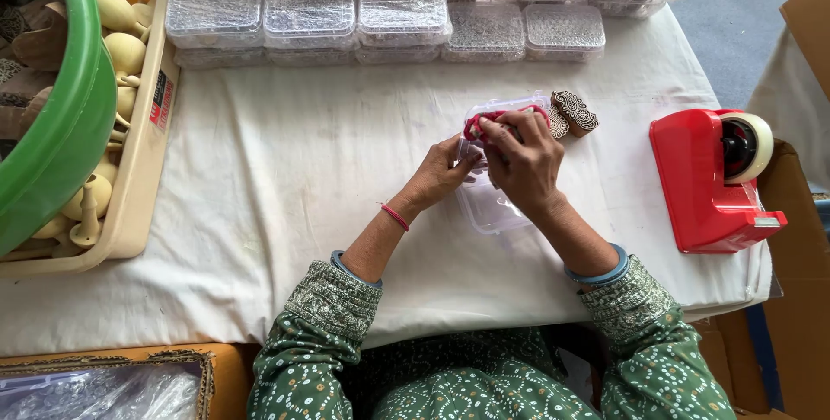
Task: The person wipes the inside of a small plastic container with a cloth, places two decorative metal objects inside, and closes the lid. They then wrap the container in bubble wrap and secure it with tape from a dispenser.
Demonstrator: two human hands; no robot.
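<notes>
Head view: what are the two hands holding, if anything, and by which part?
Both the left hand and right hand grip a red cord-like piece over a clear plastic box; fingers hide the exact hold.

A white cloth (pixel 285 204) covers the worktop (pixel 104 352); grey-blue floor (pixel 743 13), perhaps carpet, shows beyond, with brown cardboard (pixel 808 13) at right, in soft daylight.

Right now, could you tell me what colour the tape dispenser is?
The tape dispenser is bright red, seen clearly in the head view.
</notes>
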